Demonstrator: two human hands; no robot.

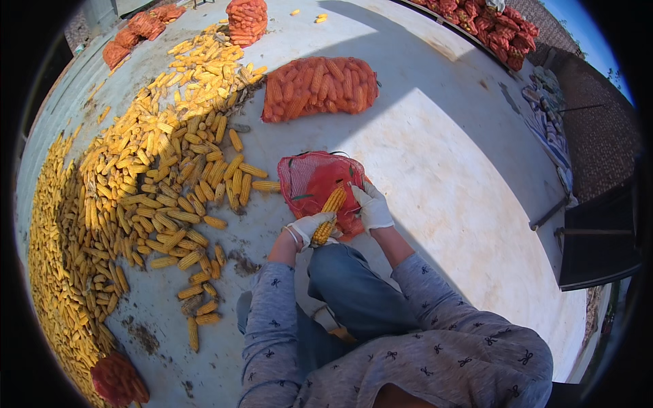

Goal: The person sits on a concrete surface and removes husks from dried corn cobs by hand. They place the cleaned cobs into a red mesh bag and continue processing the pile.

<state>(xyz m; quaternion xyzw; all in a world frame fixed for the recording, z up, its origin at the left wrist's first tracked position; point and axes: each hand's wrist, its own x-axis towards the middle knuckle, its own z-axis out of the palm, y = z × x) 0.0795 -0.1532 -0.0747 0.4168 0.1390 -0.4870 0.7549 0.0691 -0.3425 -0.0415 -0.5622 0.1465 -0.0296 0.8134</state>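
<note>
A yellow corn cob (pixel 334 200) is held in my gloved left hand (pixel 312 227), tilted over the mouth of a red mesh bag (pixel 305 176). My right hand (pixel 371 204), also in a white glove, grips the bag's right rim. The bag stands in front of my bent knee with its mouth spread wide. Green strips show on its mesh. How full the bag is lower down, I cannot tell. One loose cob (pixel 266 186) on the floor lies against or just beside the bag's left side.
A large heap of corn cobs (pixel 132 168) spreads across the concrete floor on my left. Beyond the bag lies a filled mesh sack (pixel 321 87), and another sack (pixel 247 23) stands farther back. More red sacks (pixel 484 25) are piled at the far right, near crumpled cloth (pixel 548 117).
</note>
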